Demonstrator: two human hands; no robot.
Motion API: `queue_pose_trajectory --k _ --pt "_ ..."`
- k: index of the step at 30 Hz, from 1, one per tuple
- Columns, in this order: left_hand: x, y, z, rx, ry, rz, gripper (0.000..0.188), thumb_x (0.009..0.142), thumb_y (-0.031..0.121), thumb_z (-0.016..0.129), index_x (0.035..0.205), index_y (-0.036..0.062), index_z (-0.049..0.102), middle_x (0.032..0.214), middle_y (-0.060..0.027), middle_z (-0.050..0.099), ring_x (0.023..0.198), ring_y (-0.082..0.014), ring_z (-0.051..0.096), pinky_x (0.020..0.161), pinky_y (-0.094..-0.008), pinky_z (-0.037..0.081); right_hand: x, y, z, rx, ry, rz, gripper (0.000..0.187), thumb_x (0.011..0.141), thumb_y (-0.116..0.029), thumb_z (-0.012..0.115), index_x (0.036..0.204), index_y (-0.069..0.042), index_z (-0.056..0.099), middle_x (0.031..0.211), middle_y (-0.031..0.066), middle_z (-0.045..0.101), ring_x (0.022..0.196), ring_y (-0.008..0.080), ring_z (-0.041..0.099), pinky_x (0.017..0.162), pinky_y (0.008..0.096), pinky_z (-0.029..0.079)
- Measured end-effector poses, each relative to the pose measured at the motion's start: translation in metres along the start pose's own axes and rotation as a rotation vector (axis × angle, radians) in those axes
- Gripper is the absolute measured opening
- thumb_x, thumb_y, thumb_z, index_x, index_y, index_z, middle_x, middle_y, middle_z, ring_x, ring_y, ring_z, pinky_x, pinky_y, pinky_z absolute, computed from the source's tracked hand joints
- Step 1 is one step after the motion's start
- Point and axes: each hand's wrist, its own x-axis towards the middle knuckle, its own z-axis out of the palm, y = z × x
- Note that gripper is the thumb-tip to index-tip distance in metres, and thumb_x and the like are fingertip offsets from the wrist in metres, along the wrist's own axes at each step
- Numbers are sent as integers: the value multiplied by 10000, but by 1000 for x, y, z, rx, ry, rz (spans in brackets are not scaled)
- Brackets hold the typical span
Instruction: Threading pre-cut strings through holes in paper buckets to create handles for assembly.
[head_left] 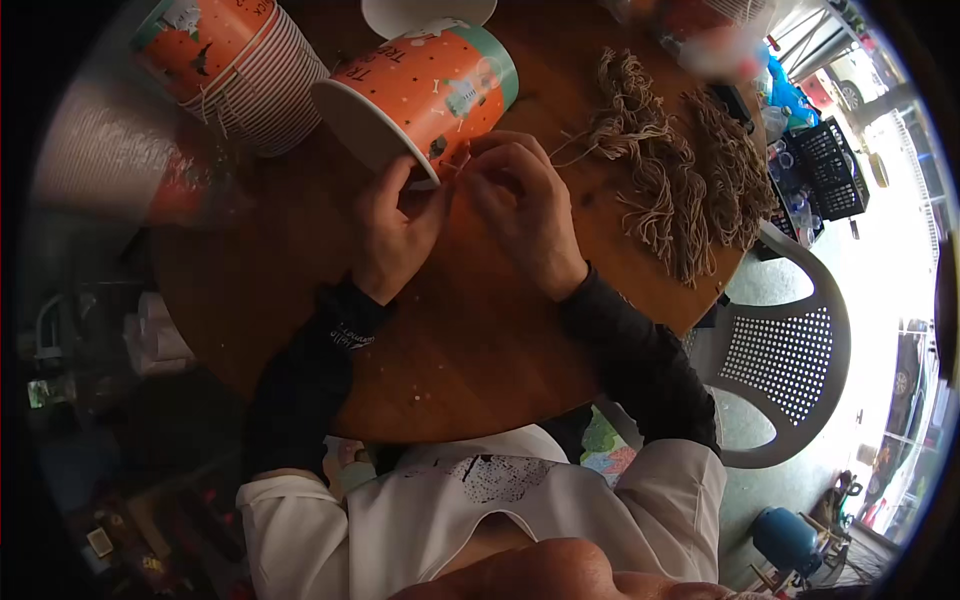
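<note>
An orange paper bucket [425, 85] with a teal base band and small printed figures lies tilted on its side, its white-rimmed mouth facing left. My left hand [393, 240] is closed at the near edge of the rim, thumb and fingers pinching there. Close beside it, my right hand [527, 205] has its fingertips pinched together at the bucket's side. A thin tan cord [573, 158] shows just right of those fingers and seems to run into them. The fingertips partly hide what lies between the two hands.
A nested stack of matching buckets [265, 95] leans at the upper left. Bundles of tan cord [655, 150] lie on the round wooden table [470, 370], right of my hands. A grey plastic chair [780, 350] stands at the right, near a black crate [835, 170].
</note>
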Motion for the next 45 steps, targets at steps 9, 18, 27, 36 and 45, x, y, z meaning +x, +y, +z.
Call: queue_pose_trajectory --k 9,18,27,36,45 --pt "1 3 0 83 -9 47 250 866 -1 684 1099 -25 596 953 -63 661 862 -100 628 738 -247 520 2 4 2 -34 39 -72 97 836 -22 659 906 14 604 1101 122 564 951 247 634 782 327 564" --pt "-4 5 3 -21 -50 1 158 866 20 638 1019 -11 610 890 -132 668 789 -232 685 692 -317 534 2 3 1 -110 53 -71 114 822 -60 703 901 -18 632 1072 120 576 936 272 621 754 349 560" --pt "3 -5 7 -121 83 -63 82 904 3 602 972 -17 643 819 -104 678 752 -141 684 665 -266 537 5 5 1 -14 -48 -89 161 844 -51 678 985 8 624 1122 137 571 961 261 646 773 344 571" --pt "6 8 5 174 44 474 135 851 -14 659 976 37 660 1050 -86 675 936 -254 672 771 -324 558 9 13 -2 -149 -48 89 185 865 -20 618 1047 12 614 1007 151 651 903 260 680 750 333 563" --pt "38 -6 30 -20 45 205 155 903 24 623 1057 37 627 908 -89 688 819 -209 685 704 -305 544 8 25 -9 -13 22 138 188 846 -40 634 1029 3 640 867 150 688 813 233 696 711 311 536"
